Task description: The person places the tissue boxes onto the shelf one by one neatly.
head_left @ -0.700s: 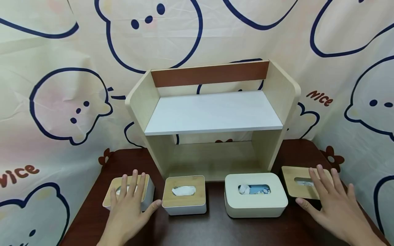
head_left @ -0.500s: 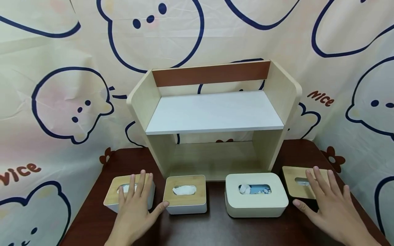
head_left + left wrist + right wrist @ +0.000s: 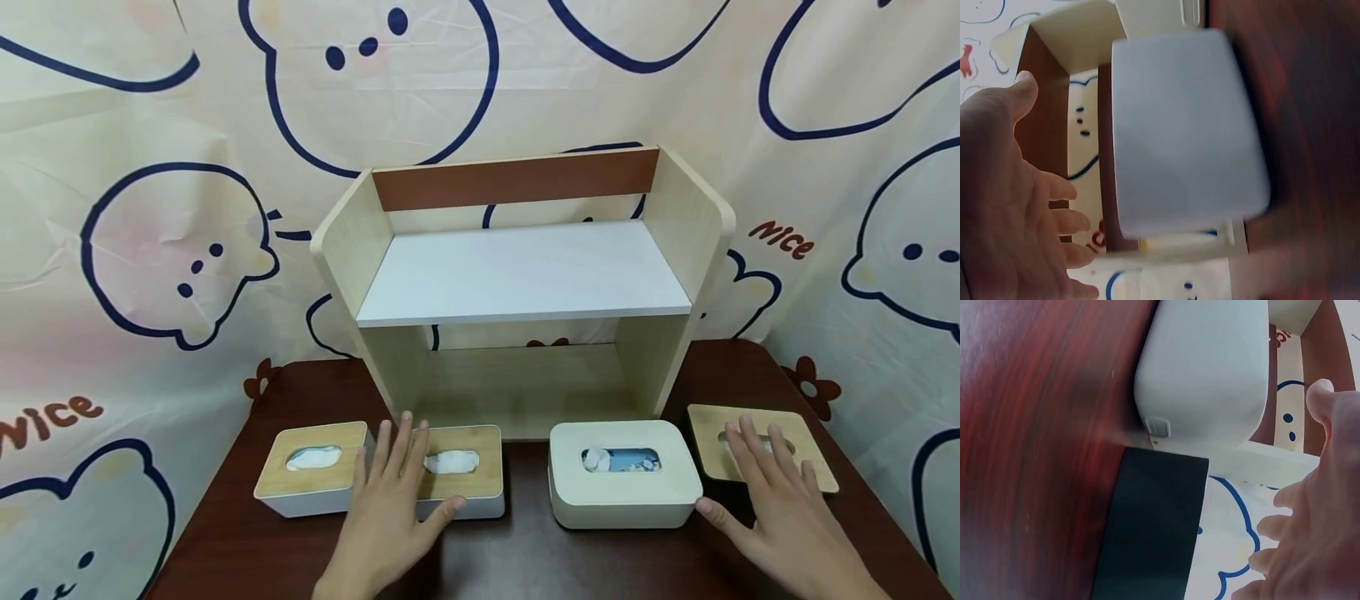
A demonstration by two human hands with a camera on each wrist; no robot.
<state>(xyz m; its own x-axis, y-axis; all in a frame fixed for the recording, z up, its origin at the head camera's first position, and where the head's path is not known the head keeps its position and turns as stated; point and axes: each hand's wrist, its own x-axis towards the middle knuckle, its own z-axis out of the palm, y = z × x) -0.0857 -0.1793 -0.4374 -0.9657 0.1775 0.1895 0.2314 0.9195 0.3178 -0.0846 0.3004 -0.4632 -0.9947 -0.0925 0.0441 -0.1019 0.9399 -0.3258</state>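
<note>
My left hand (image 3: 390,500) hovers with spread fingers over the left part of a small white tissue box with a wooden lid (image 3: 480,485). A white box side (image 3: 1182,137) fills the middle of the left wrist view, apart from the fingers. To the left stands a similar wooden-lidded tissue box (image 3: 281,467). My right hand (image 3: 787,517), fingers extended, overlaps the front of a black tissue box with a wooden lid (image 3: 712,442). Its thumb is near the corner of a cream tissue box (image 3: 622,492). Neither hand holds anything. The right wrist view shows the black box's side (image 3: 1154,519).
A two-level desktop shelf (image 3: 517,275) with a white middle board and brown back rail stands behind the boxes. Everything rests on a dark reddish-brown table (image 3: 525,558). Cartoon-printed cloth (image 3: 172,250) hangs behind and at the sides.
My left hand has moved right, from over the far-left tissue box to the one beside it. My right hand has shifted left, showing more of the black box's wooden lid.
</note>
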